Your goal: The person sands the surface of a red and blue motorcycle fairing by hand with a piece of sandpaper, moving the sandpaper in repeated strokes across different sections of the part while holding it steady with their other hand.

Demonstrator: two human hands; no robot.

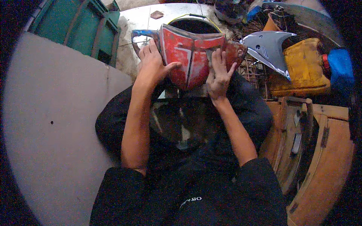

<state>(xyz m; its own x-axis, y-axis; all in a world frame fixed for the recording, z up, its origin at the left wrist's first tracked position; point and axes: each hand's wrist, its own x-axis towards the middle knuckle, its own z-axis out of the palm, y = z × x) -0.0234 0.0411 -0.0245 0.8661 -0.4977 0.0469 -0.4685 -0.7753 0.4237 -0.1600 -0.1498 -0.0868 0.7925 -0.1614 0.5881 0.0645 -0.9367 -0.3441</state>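
Observation:
I hold a red motorcycle body panel [188, 56] with white stripes upright above my lap. My left hand [152, 62] grips its left edge, thumb across the red face, near a blue curved piece [139, 35] at the panel's left end. My right hand [219, 71] presses flat on the panel's right half, fingers spread upward. A dark tinted cover [177, 124] lies on my lap below the panel, between my forearms.
A grey pointed fairing [269, 49] leans at the right beside a yellow jerrycan [305, 67] and a blue object [341, 67]. Wooden furniture [320, 150] stands at the lower right. A green metal cabinet [79, 26] is at the upper left, grey floor [56, 132] to the left.

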